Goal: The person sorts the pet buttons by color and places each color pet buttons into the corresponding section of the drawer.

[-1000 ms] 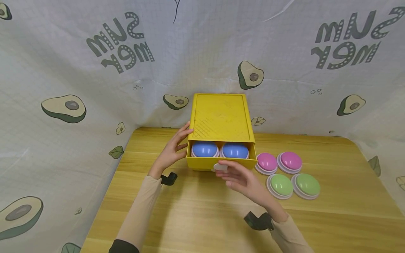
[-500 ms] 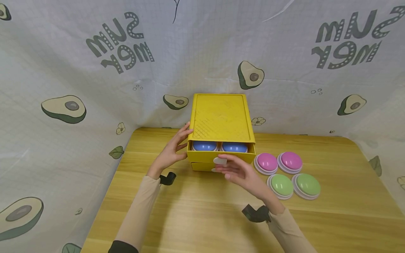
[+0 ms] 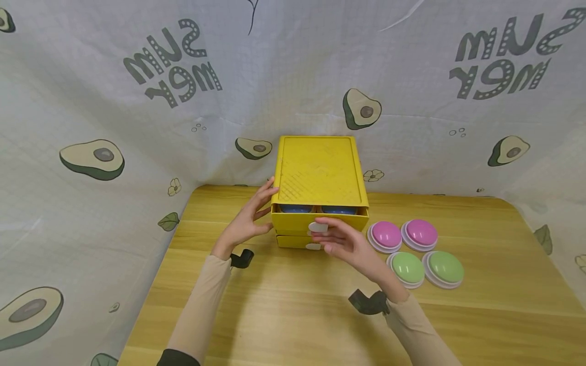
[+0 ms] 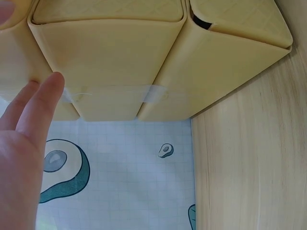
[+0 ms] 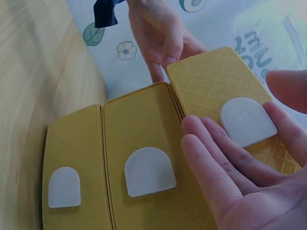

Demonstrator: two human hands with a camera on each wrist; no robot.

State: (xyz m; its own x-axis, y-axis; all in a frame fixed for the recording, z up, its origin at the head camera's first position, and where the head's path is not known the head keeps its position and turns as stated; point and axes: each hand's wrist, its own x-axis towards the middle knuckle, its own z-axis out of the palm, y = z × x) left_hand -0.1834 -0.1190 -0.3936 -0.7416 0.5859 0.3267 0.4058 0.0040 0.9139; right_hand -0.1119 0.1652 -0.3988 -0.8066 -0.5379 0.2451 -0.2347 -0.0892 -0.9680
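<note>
A yellow drawer unit [image 3: 320, 170] stands on the table. Its top drawer [image 3: 293, 223] sticks out slightly, so only slivers of two blue dome-topped buttons [image 3: 296, 209] show inside. My right hand [image 3: 352, 250] is at the drawer front; in the right wrist view its fingers [image 5: 211, 167] are extended against the front around the white tab [image 5: 249, 122], with the thumb apart. My left hand [image 3: 244, 221] rests spread-fingered along the unit's left side. The left wrist view shows two straight fingers [image 4: 43, 103] at the side wall.
Right of the unit lie two pink buttons [image 3: 386, 235] and two green buttons [image 3: 408, 268] on white bases. Lower drawers [image 5: 136, 115] with white tabs are shut. A patterned cloth [image 3: 229, 112] hangs behind the wooden table [image 3: 284, 315].
The top drawer has slid back into the unit, covering most of the blue buttons. My right hand has moved forward with it; the left hand has stayed at the side.
</note>
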